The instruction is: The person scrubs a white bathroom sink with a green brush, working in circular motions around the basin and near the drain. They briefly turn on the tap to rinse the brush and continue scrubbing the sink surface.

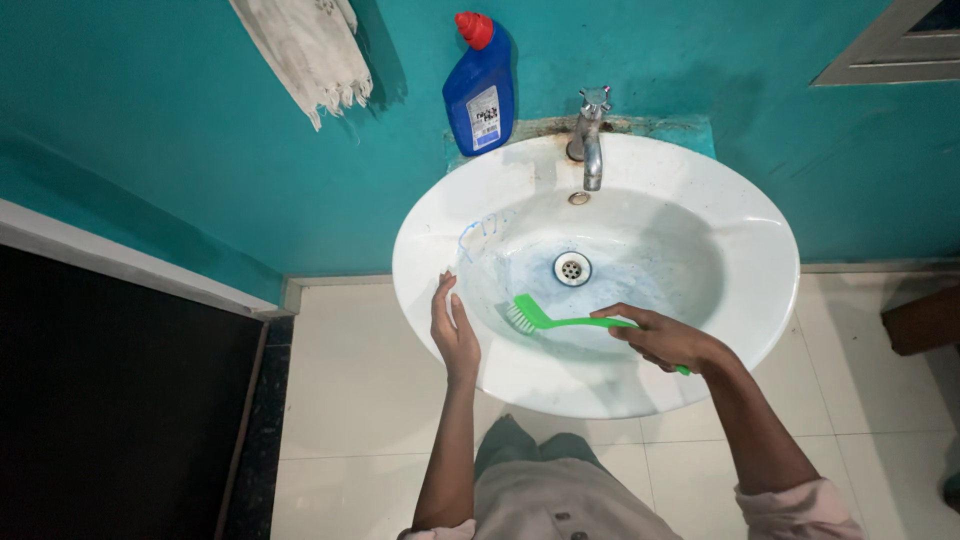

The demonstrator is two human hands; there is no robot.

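A white oval wash basin (700, 190) is fixed to a teal wall, with blue cleaning liquid streaked inside its bowl. My right hand (665, 338) grips the handle of a green scrubbing brush (560, 320), whose white bristles press on the bowl's near left wall. My left hand (453, 330) rests flat on the basin's left rim, fingers together, holding nothing. A drain (572, 267) lies in the middle of the bowl, just beyond the brush head.
A metal tap (590, 135) stands at the basin's back. A blue bottle with a red cap (480, 85) leans on the wall behind the rim. A pale cloth (305, 45) hangs upper left. White floor tiles (340, 390) lie below; a dark panel (110, 390) is at left.
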